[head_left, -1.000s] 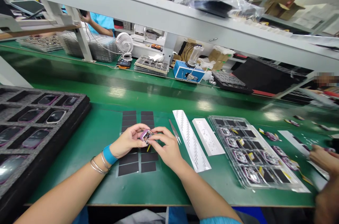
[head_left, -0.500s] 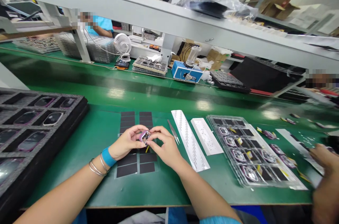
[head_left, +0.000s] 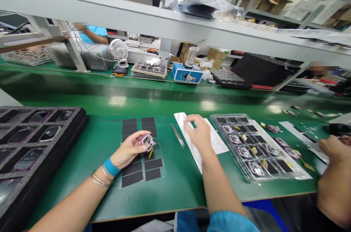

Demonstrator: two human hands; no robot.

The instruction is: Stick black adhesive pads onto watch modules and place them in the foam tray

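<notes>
Green worktop (head_left: 104, 144) spreads before us. Our left hand (head_left: 128, 149) closes its fingertips round a small purple-rimmed part (head_left: 147, 141), raised just above a sheet of black pads (head_left: 142, 168). Our right hand (head_left: 199, 133) lies loosely open on a white paper strip (head_left: 192, 148), gripping nothing, between tweezers (head_left: 177, 139) and a clear tray (head_left: 297, 175) of similar parts.

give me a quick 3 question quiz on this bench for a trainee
1. True or false: the left hand holds the small purple-rimmed part over the sheet of black pads.
2. Fill in: the tweezers lie between the sheet of black pads and the white ___.
3. The right hand is over: A the tweezers, B the white strip, C the sheet of black pads.
Key: 1 true; 2 strip; 3 B.
</notes>
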